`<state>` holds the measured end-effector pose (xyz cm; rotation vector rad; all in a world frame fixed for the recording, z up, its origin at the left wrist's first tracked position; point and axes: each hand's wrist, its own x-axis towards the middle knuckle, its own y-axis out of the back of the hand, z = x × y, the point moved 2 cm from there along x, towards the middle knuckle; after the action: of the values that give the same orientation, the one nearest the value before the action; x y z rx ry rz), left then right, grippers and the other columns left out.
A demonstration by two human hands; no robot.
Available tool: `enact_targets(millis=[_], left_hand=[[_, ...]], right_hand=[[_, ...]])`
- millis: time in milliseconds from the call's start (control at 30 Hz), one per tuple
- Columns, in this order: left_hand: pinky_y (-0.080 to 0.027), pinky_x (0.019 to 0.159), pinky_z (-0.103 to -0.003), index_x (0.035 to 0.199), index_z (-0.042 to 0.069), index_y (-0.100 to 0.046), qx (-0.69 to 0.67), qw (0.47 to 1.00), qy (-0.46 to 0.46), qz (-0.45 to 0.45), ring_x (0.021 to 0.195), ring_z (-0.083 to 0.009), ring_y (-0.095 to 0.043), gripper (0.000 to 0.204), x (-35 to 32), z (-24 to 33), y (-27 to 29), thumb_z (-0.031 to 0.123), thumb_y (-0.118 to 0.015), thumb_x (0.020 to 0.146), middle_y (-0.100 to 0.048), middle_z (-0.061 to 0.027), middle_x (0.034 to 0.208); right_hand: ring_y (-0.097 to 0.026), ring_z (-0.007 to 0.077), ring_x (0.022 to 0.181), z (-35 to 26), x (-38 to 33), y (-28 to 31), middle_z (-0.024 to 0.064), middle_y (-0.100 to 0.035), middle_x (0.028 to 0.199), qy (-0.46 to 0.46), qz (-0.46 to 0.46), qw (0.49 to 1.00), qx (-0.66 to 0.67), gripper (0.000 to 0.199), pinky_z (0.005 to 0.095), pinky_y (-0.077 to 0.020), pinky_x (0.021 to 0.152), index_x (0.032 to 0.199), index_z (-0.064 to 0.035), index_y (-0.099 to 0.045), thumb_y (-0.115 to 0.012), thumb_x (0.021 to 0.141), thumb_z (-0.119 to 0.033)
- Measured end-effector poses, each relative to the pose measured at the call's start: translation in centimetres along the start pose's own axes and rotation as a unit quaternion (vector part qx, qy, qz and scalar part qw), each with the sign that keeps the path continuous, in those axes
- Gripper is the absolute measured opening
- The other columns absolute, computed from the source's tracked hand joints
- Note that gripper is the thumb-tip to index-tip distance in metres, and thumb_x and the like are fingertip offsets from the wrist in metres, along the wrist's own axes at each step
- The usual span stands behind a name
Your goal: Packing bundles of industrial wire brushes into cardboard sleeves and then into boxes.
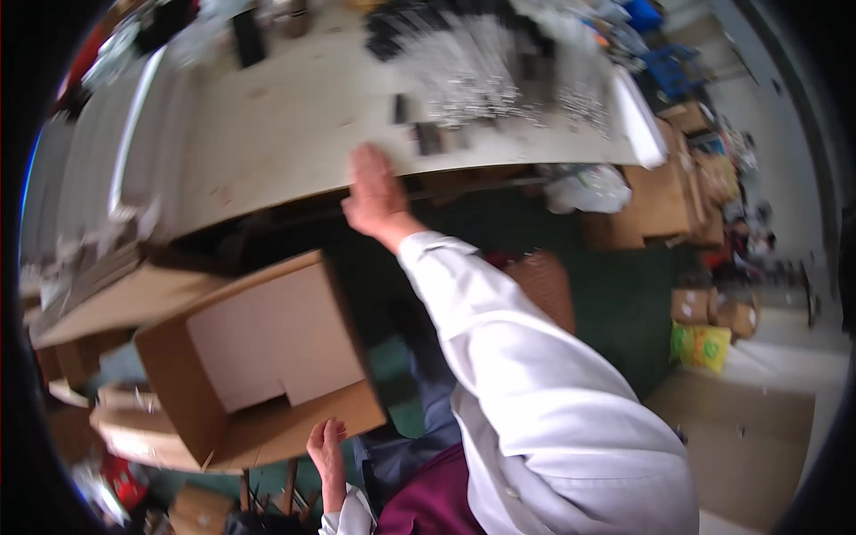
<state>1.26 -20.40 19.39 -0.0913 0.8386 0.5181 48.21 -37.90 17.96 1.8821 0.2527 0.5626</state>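
My right hand reaches out over the near edge of the pale worktable, its fingers stretched forward and a little blurred. Nothing shows in it. Just beyond it, small dark blocks lie on the tabletop, in front of a large pile of thin clear rods with dark far ends. Lower down, my left hand hangs beside the near corner of an opened cardboard box. Its fingers are loosely bent and a little apart, with nothing visible in them. A pale sheet lines the inside of the box.
Long pale strips are stacked along the table's left side. Below the right end hangs a clear plastic bag, beside brown cartons. A brown woven seat is partly hidden by my right arm. A yellow-green sack stands farther right.
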Motion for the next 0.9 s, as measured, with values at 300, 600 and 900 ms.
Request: enact_targets(millis=[300,600,900], left_hand=[[-0.057,0.080,-0.030,0.112,-0.004,-0.072,0.039,0.985,-0.125,-0.111,0.087,-0.0157,-0.069,0.025,3.0,9.1,-14.1,0.018,-0.064,0.104,-0.073,-0.0085,0.095],[-0.054,0.097,-0.038,0.126,0.001,-0.067,0.286,0.796,-0.514,0.145,0.109,-0.0298,-0.070,0.026,17.0,29.3,-13.1,0.007,-0.064,0.101,-0.072,-0.0180,0.119],[-0.046,0.106,-0.049,0.115,0.003,-0.068,0.481,0.683,-0.518,0.185,0.122,-0.0411,-0.057,0.026,29.1,36.0,-16.7,0.022,-0.064,0.097,-0.065,-0.0221,0.126]], right_hand=[[-0.018,0.0398,0.158,0.3,0.1,1.2,0.0288,-0.022,0.168,-0.033,-0.052,0.998,0.008,0.075,0.0474,-0.0108,0.131,0.159,0.0109,-0.023,-0.050,0.095,-0.016],[-0.023,0.0402,0.157,-1.1,0.2,1.9,0.0278,-0.025,0.166,-0.019,-0.071,0.997,0.031,0.070,0.0475,-0.0146,0.131,0.158,0.0100,-0.025,-0.046,0.096,-0.016],[-0.028,0.0416,0.153,-1.1,0.7,0.5,0.0280,-0.034,0.161,0.009,-0.014,1.000,0.004,0.082,0.0510,-0.0208,0.128,0.153,0.0102,-0.032,-0.068,0.087,-0.022]])
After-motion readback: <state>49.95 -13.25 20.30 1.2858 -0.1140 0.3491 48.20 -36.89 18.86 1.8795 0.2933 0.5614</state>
